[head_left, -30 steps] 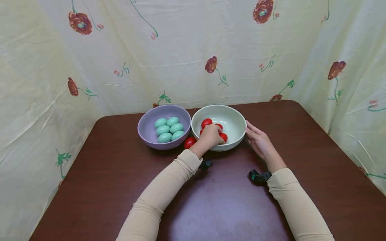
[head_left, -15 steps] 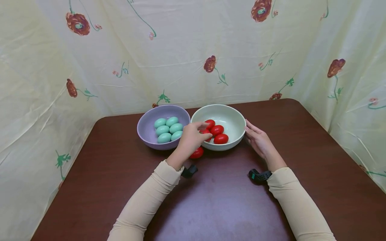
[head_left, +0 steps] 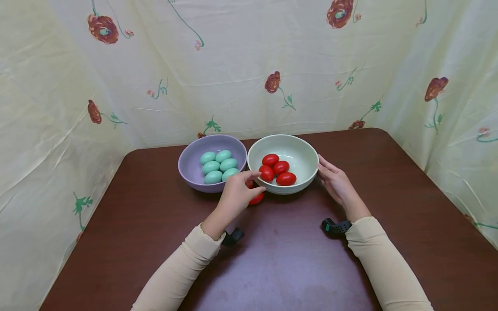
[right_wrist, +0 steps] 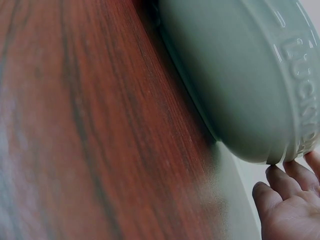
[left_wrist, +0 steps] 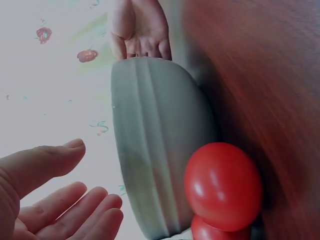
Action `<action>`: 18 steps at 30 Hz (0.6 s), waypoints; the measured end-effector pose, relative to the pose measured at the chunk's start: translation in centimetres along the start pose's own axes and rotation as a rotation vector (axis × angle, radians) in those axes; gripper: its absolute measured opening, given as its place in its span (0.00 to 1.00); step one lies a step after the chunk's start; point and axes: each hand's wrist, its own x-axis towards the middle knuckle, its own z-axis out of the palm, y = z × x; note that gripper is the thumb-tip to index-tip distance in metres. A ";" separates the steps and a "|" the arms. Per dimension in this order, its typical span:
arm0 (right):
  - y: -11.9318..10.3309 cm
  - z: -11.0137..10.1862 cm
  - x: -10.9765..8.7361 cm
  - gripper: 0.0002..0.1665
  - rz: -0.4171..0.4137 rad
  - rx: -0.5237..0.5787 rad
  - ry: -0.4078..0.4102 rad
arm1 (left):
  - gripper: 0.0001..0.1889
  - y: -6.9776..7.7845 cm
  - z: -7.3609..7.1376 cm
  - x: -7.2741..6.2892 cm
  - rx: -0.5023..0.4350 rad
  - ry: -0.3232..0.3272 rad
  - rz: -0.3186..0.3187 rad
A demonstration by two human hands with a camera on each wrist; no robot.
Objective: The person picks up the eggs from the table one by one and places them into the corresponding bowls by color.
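Observation:
In the head view, my left hand (head_left: 234, 195) hovers just left of the pale green bowl (head_left: 307, 162), thumb and fingers apart with nothing between them. Partly behind it, red eggs (head_left: 256, 199) lie on the table against the bowl's near side. The left wrist view has two of them, a round red egg (left_wrist: 223, 186) and a second red egg (left_wrist: 220, 231) partly cut off. Inside the bowl sit several red eggs (head_left: 286, 179). My right hand (head_left: 335, 183) touches the bowl's right side with its fingertips, fingers extended; the right wrist view has the fingers (right_wrist: 283, 182) against the wall.
A purple bowl (head_left: 187, 166) with several mint-green eggs (head_left: 211, 167) stands left of the pale green bowl, the rims close together. Both are near the back edge of the brown table (head_left: 295, 259). A flowered cloth (head_left: 233, 65) hangs behind.
My left hand has come out of the pale green bowl, moving left and nearer to me, its fingers parting. My right hand stays at the bowl's side.

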 end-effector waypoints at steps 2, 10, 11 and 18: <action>0.1 0.0 0.0 0.39 0.000 -0.005 0.000 | 0.22 -0.3 0.1 -0.3 -0.003 0.001 -0.007; 0.1 -0.1 0.0 0.39 -0.008 -0.012 -0.004 | 0.21 -1.6 0.4 -0.9 0.034 0.002 -0.055; 0.1 -0.2 0.0 0.39 -0.006 -0.013 -0.003 | 0.21 -1.7 0.5 -0.9 0.039 0.000 -0.055; 0.0 -0.1 -0.1 0.39 -0.003 -0.014 -0.004 | 0.22 -2.7 1.0 -1.1 0.073 -0.004 -0.050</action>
